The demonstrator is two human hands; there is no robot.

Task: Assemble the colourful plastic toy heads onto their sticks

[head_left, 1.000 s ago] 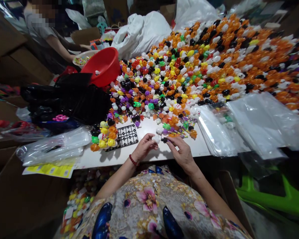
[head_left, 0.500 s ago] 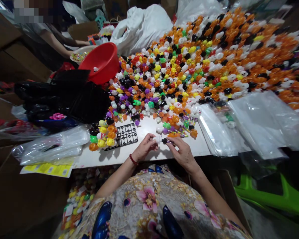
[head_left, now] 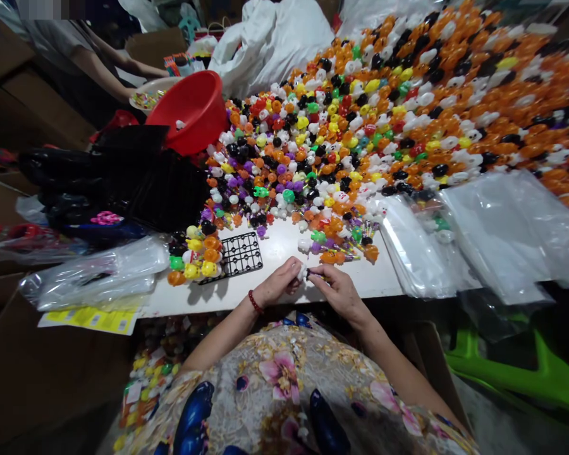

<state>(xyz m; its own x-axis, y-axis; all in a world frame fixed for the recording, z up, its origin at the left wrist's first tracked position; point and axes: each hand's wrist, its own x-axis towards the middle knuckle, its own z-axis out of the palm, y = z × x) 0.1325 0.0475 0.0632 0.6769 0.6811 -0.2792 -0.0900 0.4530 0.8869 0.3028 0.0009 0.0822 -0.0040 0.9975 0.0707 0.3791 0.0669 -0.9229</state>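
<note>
Over the front of the white table [head_left: 277, 237], both of my hands meet at a small white plastic figure [head_left: 302, 273]. My left hand [head_left: 282, 282] is closed around the figure and covers much of it. With thumb and fingers my right hand [head_left: 337, 289] pinches a small dark piece [head_left: 309, 273] against the figure's right side. Most of that piece is hidden by the fingers. Left of my hands lies a black grid rack [head_left: 244, 253], its left part filled with colourful toy figures [head_left: 201, 258]. Loose figures on thin sticks [head_left: 336, 256] lie just beyond my right hand.
A large heap of small plastic figures [head_left: 360, 126] covers the back and right. Clear plastic bags [head_left: 412, 246] lie at right, more bags [head_left: 99, 272] at left. A red basin [head_left: 189, 114] and black bags [head_left: 156, 183] stand back left, near another person's arm [head_left: 104, 76].
The white figure and the dark piece have come closer together, with my right hand shifted slightly left. My left fingers now wrap more tightly round the figure. The view has tilted slightly.
</note>
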